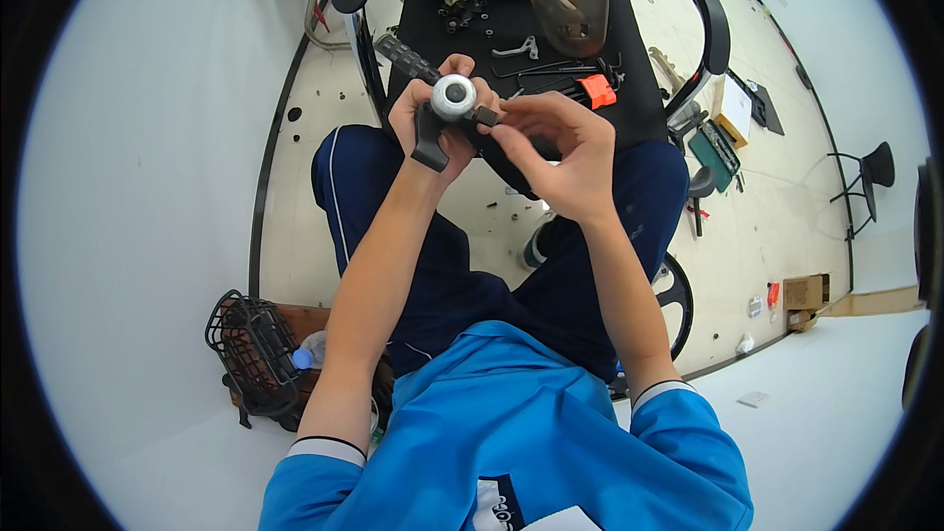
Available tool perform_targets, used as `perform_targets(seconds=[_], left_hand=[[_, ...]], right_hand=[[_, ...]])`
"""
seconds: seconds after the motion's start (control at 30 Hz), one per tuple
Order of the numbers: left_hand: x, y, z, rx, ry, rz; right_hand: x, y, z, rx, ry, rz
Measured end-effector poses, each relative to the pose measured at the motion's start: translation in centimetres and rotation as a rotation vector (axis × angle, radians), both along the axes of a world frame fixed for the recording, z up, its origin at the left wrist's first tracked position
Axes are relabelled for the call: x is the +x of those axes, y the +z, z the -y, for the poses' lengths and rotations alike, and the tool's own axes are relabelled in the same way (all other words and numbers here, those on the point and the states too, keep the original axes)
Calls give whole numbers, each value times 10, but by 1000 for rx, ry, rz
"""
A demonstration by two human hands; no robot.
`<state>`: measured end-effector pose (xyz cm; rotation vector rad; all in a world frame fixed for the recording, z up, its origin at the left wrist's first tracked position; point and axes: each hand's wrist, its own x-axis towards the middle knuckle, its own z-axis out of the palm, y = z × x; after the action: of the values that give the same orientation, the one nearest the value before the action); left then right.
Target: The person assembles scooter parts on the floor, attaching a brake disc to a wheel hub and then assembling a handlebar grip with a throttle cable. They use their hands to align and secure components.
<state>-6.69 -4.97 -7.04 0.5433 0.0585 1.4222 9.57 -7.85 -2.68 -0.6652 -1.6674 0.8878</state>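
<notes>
My left hand (458, 153) is wrapped round a bicycle handlebar piece with a ribbed black grip (408, 58) that points to the upper left. On this piece sits a round silver bell (454, 95) with a dark centre, and a black lever (429, 141) hangs below it. At the bell's right side, a small dark square block (487, 117) lies at the thumb and forefinger of my right hand (568, 159), which are closed in a pinch. How the block joins the bell is too small to tell.
Ahead, a black chair seat (433, 25) bears several hex keys (551, 69), an orange holder (598, 90), a silver brake lever (518, 49) and a translucent brown cover (565, 0). A black wire basket (258, 349) stands lower left; a green case (713, 154) lies right on the floor.
</notes>
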Motion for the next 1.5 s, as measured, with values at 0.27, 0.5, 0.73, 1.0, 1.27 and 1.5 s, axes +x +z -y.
perform_targets(seconds=[0.27,0.5,0.73,1.0,1.27,1.5], left_hand=[[3,5,2,-45,-39,-64],[4,3,3,-103,-88,-44],[12,8,6,-190,-136,-16],[13,4,5,-179,-127,-86],[15,9,9,-205,-108,-86],[8,-1,-2,-372,-47,-253]], right_hand=[[15,1,-11,-330,185,-68],[9,-14,-29,-431,322,-9],[2,-34,-34,-489,452,-106],[5,-38,-36,-597,470,-153],[9,-27,-33,-485,391,-17],[24,0,-34,-214,154,190]])
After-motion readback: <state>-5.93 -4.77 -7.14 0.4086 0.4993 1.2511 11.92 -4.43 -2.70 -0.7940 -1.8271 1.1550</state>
